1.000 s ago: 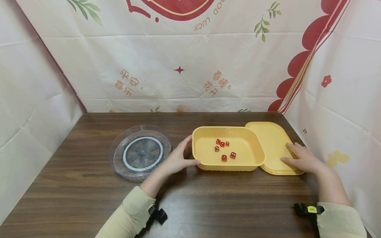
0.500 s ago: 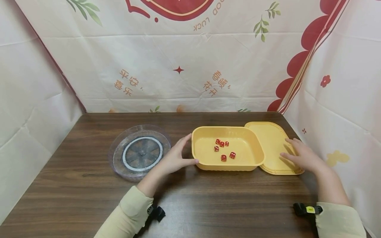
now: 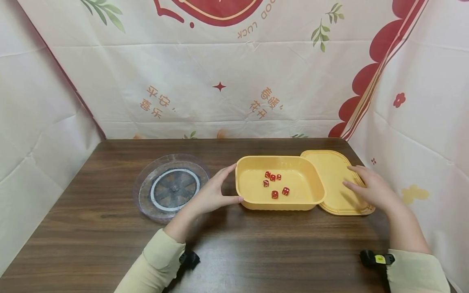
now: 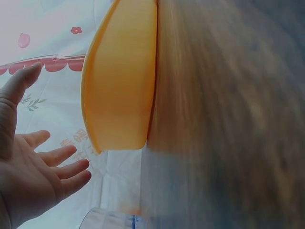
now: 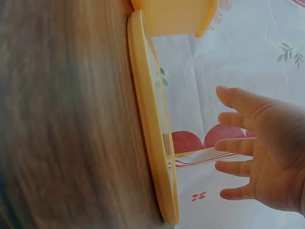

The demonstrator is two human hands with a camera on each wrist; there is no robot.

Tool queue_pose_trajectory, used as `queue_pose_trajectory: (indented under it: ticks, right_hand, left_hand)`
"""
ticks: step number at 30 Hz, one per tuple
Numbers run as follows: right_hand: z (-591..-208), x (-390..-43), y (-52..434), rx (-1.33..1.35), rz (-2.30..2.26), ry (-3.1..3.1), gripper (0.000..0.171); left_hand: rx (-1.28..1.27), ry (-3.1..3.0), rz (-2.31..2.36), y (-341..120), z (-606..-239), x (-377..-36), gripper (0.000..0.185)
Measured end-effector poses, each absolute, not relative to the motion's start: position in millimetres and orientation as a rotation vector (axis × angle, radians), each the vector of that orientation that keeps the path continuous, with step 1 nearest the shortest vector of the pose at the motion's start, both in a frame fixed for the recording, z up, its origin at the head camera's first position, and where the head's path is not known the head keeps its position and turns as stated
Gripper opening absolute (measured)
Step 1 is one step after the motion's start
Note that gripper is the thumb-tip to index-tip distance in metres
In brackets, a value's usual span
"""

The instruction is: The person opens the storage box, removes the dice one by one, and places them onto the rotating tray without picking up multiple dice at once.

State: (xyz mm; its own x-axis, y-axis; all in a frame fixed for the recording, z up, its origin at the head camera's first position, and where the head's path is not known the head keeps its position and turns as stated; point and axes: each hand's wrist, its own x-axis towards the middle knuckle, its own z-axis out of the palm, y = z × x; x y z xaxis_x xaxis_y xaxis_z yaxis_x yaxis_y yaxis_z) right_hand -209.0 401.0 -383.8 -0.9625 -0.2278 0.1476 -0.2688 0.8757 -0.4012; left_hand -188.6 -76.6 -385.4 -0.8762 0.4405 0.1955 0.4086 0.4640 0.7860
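Observation:
A yellow plastic box (image 3: 280, 206) stands on the table with several red dice (image 3: 275, 194) scattered over its bottom. Its left end is nearest to my left hand (image 3: 212, 195), whose fingers and thumb are spread; in the left wrist view that hand (image 4: 35, 176) appears apart from the box wall (image 4: 119, 86). The flat yellow lid (image 3: 329, 179) lies to the right, its left part beside and partly behind the box. Above the lid's right side hovers my right hand (image 3: 375, 189), fingers extended; the right wrist view shows this hand (image 5: 267, 152) clear of the lid (image 5: 152, 129), holding nothing.
A round clear plastic dish (image 3: 172, 189) with a white ring sits on the left of the brown wooden table (image 3: 275, 252). Printed white cloth (image 3: 220, 61) hangs behind the table and along both sides.
My left hand has drawn slightly left, away from the box. My right hand has lifted off the lid a little. The box, dice, lid and dish stay put.

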Motion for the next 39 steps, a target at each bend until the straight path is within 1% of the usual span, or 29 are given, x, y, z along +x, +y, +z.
queue_pose_trajectory:
  ticks: [5, 8, 15, 28, 39]
  right_hand:
    - [-380.7, -206.1, 397.7, 0.420, 0.650, -2.889, 0.058]
    - [-377.7, -203.9, 394.7, 0.433, 0.662, -2.847, 0.055]
    - [-368.4, -200.8, 384.8, 0.465, 0.706, -2.779, 0.050]
    - [-351.5, -190.4, 366.4, 0.402, 0.731, -2.735, 0.046]
    - [-339.7, -181.9, 347.7, 0.412, 0.755, -2.683, 0.044]
  left_hand:
    - [0.848, 2.709, 1.371, -78.5, -382.7, -189.1, 0.091]
    - [0.850, 2.717, 1.352, -80.6, -379.4, -188.1, 0.091]
    - [0.757, 2.716, 1.347, -96.3, -368.0, -182.4, 0.092]
    - [0.651, 2.756, 1.330, -137.3, -345.1, -179.3, 0.093]
    - [0.537, 2.780, 1.403, -170.6, -342.1, -175.7, 0.091]
